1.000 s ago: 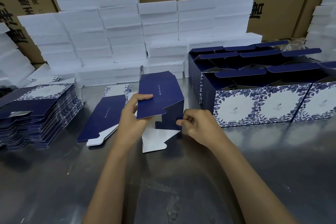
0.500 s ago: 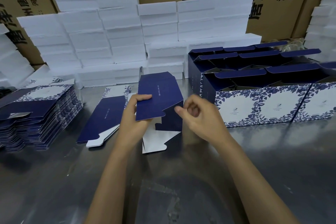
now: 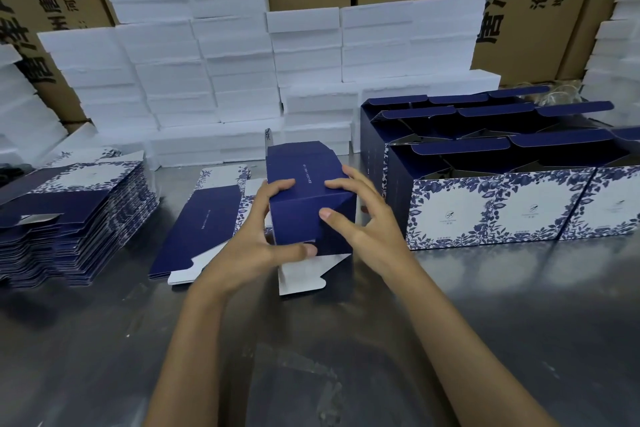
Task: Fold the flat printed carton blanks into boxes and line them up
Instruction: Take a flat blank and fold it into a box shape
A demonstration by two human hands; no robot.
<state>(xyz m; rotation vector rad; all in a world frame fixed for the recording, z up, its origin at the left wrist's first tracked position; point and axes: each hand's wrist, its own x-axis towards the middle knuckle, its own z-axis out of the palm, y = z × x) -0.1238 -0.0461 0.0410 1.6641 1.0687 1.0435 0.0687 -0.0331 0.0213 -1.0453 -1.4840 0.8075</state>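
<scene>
Half-formed navy carton (image 3: 308,199) at the middle of the steel table (image 3: 485,340), gripped by both hands: left hand (image 3: 256,239) curled round its near-left corner, right hand (image 3: 367,218) clasping its right side. Finished boxes (image 3: 502,211) stand in rows toward the right edge; flat blanks (image 3: 72,215) are stacked near the left edge.

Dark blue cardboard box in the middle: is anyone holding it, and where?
Yes. The half-folded dark blue cardboard box is gripped by both hands: left hand on its left side and lower front, right hand on its right side, fingers over the top.
</scene>
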